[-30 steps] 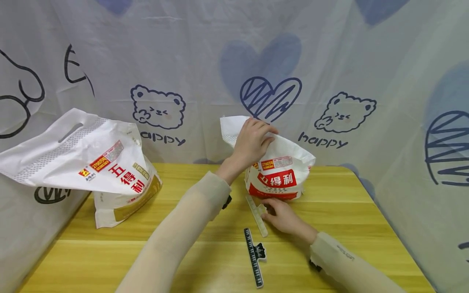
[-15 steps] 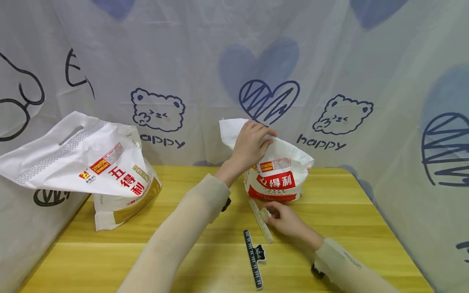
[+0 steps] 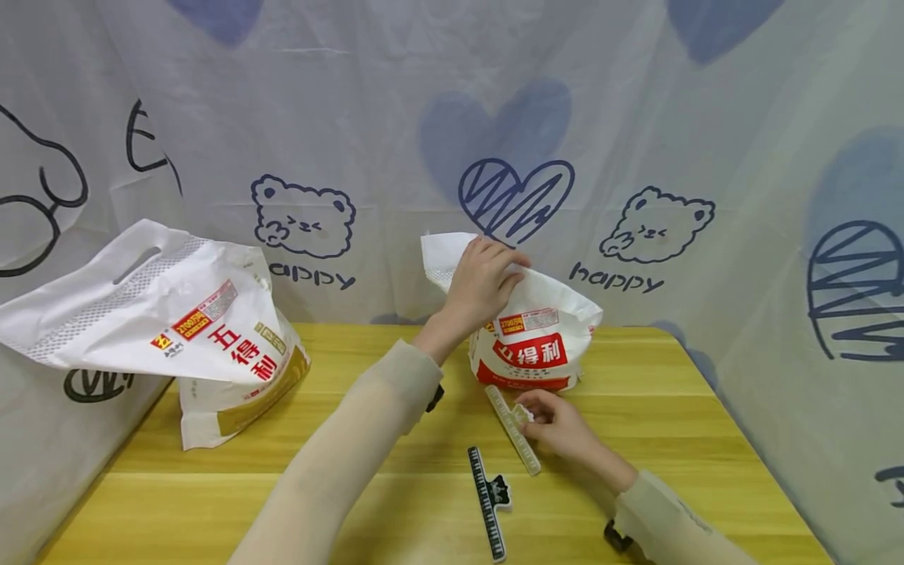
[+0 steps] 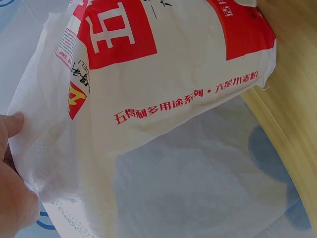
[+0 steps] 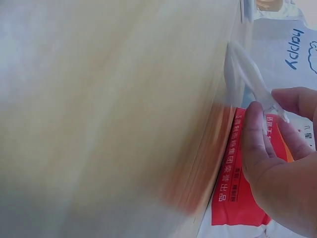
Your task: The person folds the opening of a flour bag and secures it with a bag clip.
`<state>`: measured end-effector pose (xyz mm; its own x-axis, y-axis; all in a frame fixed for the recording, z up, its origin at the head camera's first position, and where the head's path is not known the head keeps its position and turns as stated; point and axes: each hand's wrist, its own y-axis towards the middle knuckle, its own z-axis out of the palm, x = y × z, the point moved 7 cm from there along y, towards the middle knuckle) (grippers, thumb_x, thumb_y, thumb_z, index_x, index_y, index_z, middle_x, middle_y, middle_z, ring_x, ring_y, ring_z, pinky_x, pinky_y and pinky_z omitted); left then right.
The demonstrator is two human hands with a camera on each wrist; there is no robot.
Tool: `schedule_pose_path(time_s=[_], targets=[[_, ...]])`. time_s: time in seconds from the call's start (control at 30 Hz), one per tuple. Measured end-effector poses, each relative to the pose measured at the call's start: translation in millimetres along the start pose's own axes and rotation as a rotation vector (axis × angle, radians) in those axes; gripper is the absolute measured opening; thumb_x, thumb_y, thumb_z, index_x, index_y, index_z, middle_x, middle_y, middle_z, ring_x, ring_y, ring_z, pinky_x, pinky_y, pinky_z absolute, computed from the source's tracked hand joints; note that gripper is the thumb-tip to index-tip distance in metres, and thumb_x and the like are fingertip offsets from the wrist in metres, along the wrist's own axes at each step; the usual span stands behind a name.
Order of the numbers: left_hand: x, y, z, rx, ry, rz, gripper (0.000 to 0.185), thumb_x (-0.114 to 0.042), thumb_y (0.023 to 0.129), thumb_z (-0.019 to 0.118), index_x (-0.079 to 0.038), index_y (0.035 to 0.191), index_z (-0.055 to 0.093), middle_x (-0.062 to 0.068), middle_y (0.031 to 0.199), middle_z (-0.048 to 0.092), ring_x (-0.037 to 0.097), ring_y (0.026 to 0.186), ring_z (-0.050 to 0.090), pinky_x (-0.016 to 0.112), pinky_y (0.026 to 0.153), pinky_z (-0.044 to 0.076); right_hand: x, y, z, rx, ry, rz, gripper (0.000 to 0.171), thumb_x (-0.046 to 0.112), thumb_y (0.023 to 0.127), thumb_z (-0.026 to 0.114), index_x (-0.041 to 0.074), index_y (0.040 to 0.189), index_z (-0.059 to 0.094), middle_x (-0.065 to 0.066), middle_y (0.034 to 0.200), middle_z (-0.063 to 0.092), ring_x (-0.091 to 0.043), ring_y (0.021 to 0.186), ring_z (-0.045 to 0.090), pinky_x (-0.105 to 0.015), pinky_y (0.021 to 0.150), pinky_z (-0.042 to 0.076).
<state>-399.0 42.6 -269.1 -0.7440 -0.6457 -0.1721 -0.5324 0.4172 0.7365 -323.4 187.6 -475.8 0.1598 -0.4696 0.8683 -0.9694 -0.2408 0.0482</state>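
Observation:
A white flour bag (image 3: 537, 302) with red printing stands near the back of the table, its top folded over. My left hand (image 3: 480, 278) grips that folded top, and in the left wrist view the thumb lies against the white plastic. In front of the bag is a pale, long-jawed bag clip (image 3: 510, 428). My right hand (image 3: 561, 428) pinches the clip's grip tab between thumb and fingers. The right wrist view shows the clip (image 5: 247, 69) from its end, tilted close to the wood. A black piano-key bag clip (image 3: 487, 502) lies nearer to me, untouched.
A second, larger white flour bag (image 3: 233, 322) with gold at its base leans at the left of the table. A printed cloth (image 3: 395, 118) hangs behind the wooden table (image 3: 381, 502), whose right edge slants past my right arm.
My right hand has drawn the pale clip slightly toward me and to the right, away from the flour bag. The left hand keeps its grip on the folded top.

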Motion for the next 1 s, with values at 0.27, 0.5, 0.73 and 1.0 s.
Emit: schedule_pose_path(time_s=[0.27,0.5,0.73,1.0], targets=[[-0.7,-0.5,-0.8,-0.003,0.000,0.006,0.012,-0.011,0.098,0.072,-0.012,0.109,0.076,0.003,0.110,0.074,0.024,0.114,0.060,0.047,0.123,0.031,-1.3,-7.0,-6.6,-0.030,0.033,-0.023,0.034,0.005,0.092,0.076,0.001,0.125,0.067,-0.013,0.107,0.071,-0.019,0.090,0.062,-0.025,0.076,0.054],[-0.9,-1.6,-0.9,-0.013,-0.007,0.015,0.012,-0.011,0.098,0.072,-0.012,0.109,0.076,0.004,0.109,0.075,0.025,0.113,0.061,0.049,0.122,0.033,0.0,-13.7,-12.2,-0.063,0.039,-0.032,0.033,0.010,0.094,0.076,0.004,0.126,0.068,-0.011,0.108,0.072,-0.019,0.090,0.063,-0.026,0.078,0.054],[0.1,-1.7,0.0,-0.014,-0.006,0.016,0.012,-0.011,0.098,0.072,-0.012,0.109,0.076,0.004,0.109,0.075,0.025,0.113,0.061,0.048,0.121,0.034,6.8,-18.7,-19.4,-0.096,0.057,-0.045,0.038,0.010,0.094,0.076,0.003,0.130,0.065,-0.012,0.111,0.072,-0.021,0.095,0.063,-0.026,0.083,0.054],[0.3,-2.6,0.0,-0.016,-0.010,0.011,0.013,-0.012,0.098,0.073,-0.012,0.110,0.076,0.003,0.109,0.074,0.024,0.113,0.060,0.045,0.121,0.033,13.8,-25.3,-28.4,-0.152,0.051,-0.067,0.043,0.011,0.094,0.076,0.003,0.135,0.065,-0.013,0.117,0.072,-0.021,0.099,0.065,-0.024,0.085,0.056]])
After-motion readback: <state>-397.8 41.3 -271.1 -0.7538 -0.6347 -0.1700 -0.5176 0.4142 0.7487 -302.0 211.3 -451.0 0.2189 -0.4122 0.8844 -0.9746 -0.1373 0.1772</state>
